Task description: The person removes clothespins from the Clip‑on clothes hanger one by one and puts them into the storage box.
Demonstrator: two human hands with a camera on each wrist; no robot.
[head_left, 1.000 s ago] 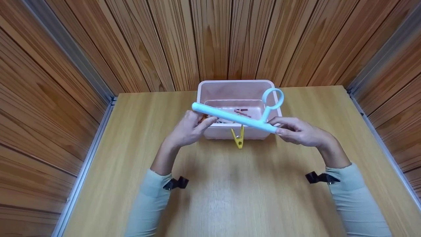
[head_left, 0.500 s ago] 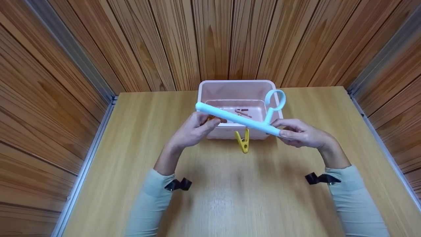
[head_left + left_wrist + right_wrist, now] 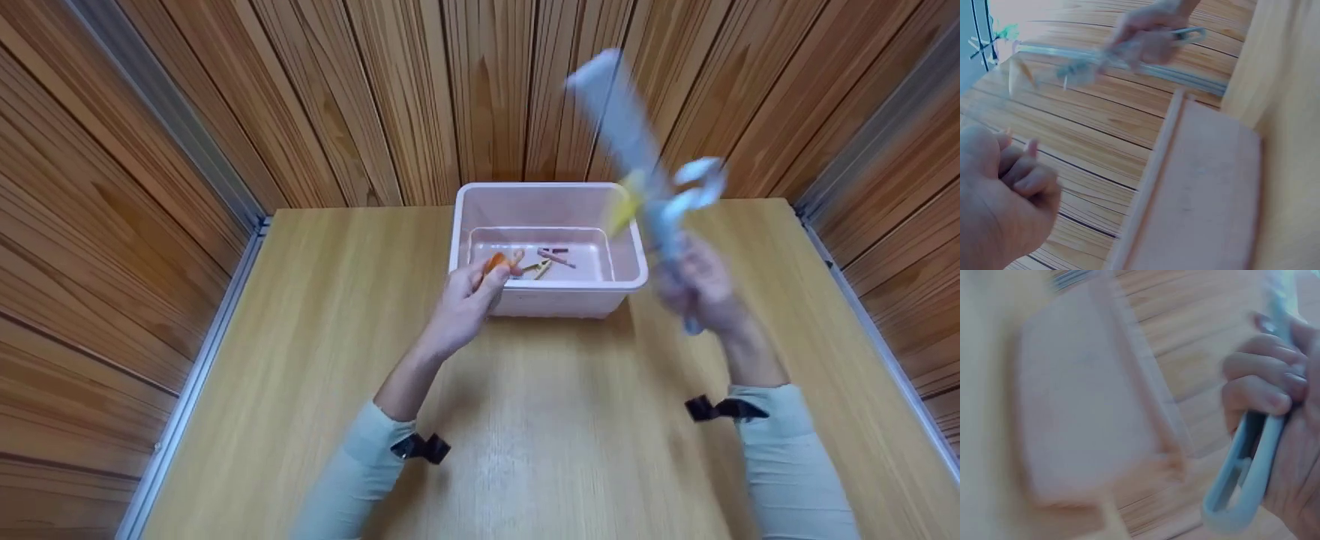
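My right hand grips a light blue clothes hanger with a ring-shaped hook, blurred and tilted up in the head view. The right wrist view has the fingers curled round it, and one looped end of the hanger sticks out below. A yellow clothespin hangs on the hanger, also blurred. My left hand pinches an orange clothespin over the front left rim of a pink plastic bin. In the left wrist view the fingers of that hand hide most of the clothespin.
Inside the bin lie several clothespins, among them a brown one and a yellowish one. The bin stands at the back of the wooden table. Wood-panelled walls with metal rails enclose the table.
My right hand has swung the hanger from nearly level across the bin to upright on the right, the yellow clothespin moving with it. My left hand has shifted slightly right with the orange clothespin.
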